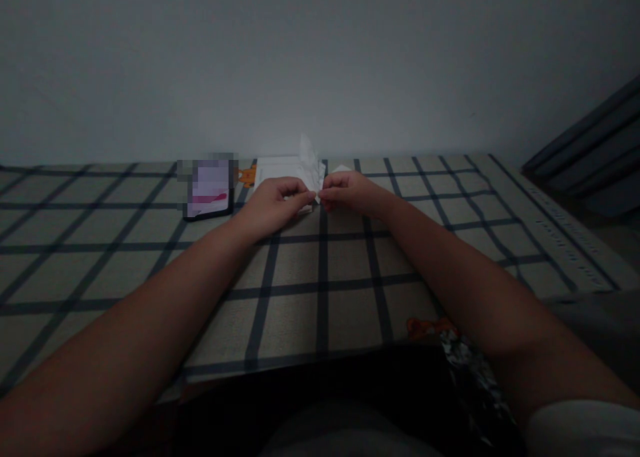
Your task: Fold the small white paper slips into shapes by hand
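Observation:
My left hand [279, 204] and my right hand [353, 192] meet over the far middle of the table, thumbs and fingers pinched. Between their fingertips is a small white piece of paper [319, 198]; its shape is mostly hidden, and it may be tissue. Just behind the hands lies a white tissue pack [277, 166], with a tissue [309, 153] standing up out of it. Another white scrap [343, 168] shows behind my right hand, partly covered by it. A pale edge peeks out under my left fingers, too dim to name.
A checked cloth [295, 310] covers the table, which meets a bare wall [320, 64]. Left of the hands stands a phone [210, 187] with a lit screen, partly pixelated. Dark folded fabric [595, 150] hangs at the right. The table's front edge is close to my body.

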### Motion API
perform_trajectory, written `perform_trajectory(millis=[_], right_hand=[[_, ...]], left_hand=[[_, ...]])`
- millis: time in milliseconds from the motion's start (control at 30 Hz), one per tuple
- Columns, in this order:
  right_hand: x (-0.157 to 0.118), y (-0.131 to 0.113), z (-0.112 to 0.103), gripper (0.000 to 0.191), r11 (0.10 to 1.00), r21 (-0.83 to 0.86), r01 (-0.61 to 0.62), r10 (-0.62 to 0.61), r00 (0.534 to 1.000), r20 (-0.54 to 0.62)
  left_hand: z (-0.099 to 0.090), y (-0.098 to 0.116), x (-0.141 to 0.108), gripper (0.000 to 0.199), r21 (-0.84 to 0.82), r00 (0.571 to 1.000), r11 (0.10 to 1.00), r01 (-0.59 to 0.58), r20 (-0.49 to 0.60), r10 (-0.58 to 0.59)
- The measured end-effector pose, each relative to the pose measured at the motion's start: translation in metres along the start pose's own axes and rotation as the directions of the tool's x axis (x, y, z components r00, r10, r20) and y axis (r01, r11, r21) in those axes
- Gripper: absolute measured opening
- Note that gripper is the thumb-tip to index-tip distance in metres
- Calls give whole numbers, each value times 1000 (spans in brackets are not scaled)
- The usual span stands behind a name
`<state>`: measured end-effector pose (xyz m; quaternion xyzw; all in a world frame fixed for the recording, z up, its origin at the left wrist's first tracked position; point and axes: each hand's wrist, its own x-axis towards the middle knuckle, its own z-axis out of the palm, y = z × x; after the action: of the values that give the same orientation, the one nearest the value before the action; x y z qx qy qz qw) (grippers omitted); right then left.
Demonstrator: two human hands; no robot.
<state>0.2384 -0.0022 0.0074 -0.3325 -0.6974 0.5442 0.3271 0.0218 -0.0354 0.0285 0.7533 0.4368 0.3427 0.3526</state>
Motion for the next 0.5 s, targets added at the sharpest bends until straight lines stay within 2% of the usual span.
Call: perform_trajectory(millis=[300, 500], right_hand=[[3, 7, -2, 30, 999, -41, 24, -24, 1000, -3], [-1, 0, -3, 33, 994, -103, 43, -43, 999, 2]], left_hand=[[1, -3, 2, 26, 55, 999, 998, -38, -18, 39], [0, -2, 1, 27, 18, 1000, 1000, 9, -7, -9]])
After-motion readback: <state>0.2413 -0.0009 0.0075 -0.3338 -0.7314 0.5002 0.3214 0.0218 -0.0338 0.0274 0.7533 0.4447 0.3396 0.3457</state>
